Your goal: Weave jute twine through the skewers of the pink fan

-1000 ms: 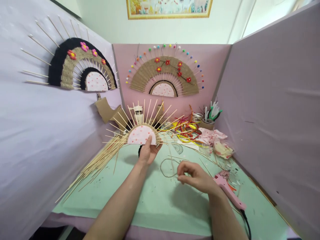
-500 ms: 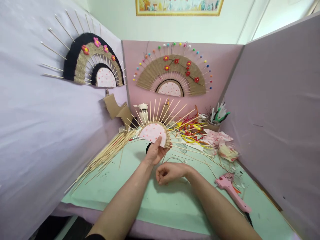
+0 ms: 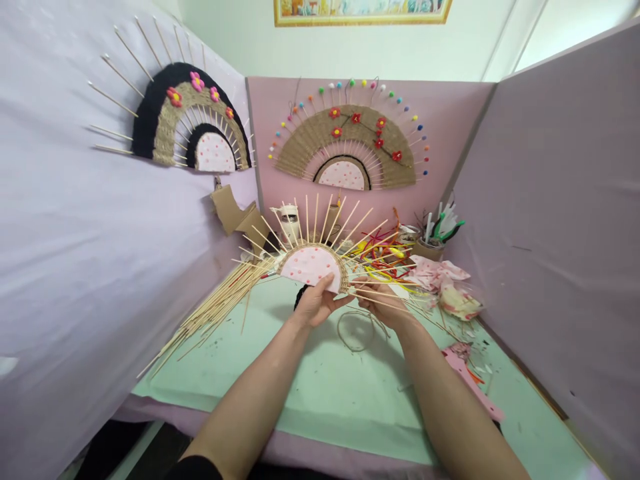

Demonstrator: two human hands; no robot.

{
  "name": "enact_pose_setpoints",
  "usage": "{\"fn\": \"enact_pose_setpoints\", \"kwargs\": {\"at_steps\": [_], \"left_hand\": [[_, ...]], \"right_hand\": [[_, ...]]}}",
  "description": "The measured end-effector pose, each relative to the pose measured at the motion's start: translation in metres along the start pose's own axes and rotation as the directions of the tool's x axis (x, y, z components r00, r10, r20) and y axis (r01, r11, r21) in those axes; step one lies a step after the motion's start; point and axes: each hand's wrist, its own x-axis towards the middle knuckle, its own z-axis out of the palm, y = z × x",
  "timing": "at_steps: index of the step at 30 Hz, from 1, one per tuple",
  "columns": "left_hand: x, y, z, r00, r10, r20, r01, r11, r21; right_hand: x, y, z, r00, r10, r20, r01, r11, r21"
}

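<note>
My left hand (image 3: 316, 303) is closed on the lower edge of a half-round fan (image 3: 313, 265), thumb on its pink dotted cloth face. Thin wooden sticks (image 3: 316, 217) spread out from the fan, with a band of woven twine round the cloth. At the fan's lower right, my right hand (image 3: 384, 303) is closed in a pinch beside the outermost sticks. A thin length of twine (image 3: 356, 349) lies in a loop on the table below and runs up to the right hand; the fingertips are partly hidden by sticks. Behind my left hand shows a bit of black cord (image 3: 300, 297).
Loose sticks (image 3: 210, 310) lie on the left. A pink glue gun (image 3: 473, 383) rests on the right, partly behind my forearm. Coloured pipe cleaners (image 3: 385, 248), crumpled dotted cloth (image 3: 436, 272) and a pot of tools (image 3: 429, 249) stand behind. Two finished fans (image 3: 295, 157) hang on the partitions.
My right hand has risen from above the table to the fan's lower right edge. The twine loop now shows below it. The fan has turned slightly in my left hand.
</note>
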Motion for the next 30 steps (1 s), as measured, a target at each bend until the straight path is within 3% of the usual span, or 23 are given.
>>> {"fn": "enact_pose_setpoints", "kwargs": {"at_steps": [9, 20, 30], "left_hand": [[-0.002, -0.0064, 0.0009, 0.985, -0.161, 0.065, 0.164, 0.985, -0.047], [0.0012, 0.0007, -0.0051, 0.996, -0.095, 0.0, 0.095, 0.995, 0.018], [0.0022, 0.0008, -0.0059, 0.994, -0.106, -0.013, 0.106, 0.993, 0.054]], "right_hand": [[-0.0023, 0.0037, 0.0084, 0.998, 0.052, -0.029, -0.053, 0.997, -0.047], [-0.0011, 0.0018, 0.0007, 0.995, 0.015, -0.101, -0.022, 0.997, -0.07], [-0.0044, -0.0043, 0.0056, 0.994, 0.009, -0.112, -0.016, 0.998, -0.061]]}}
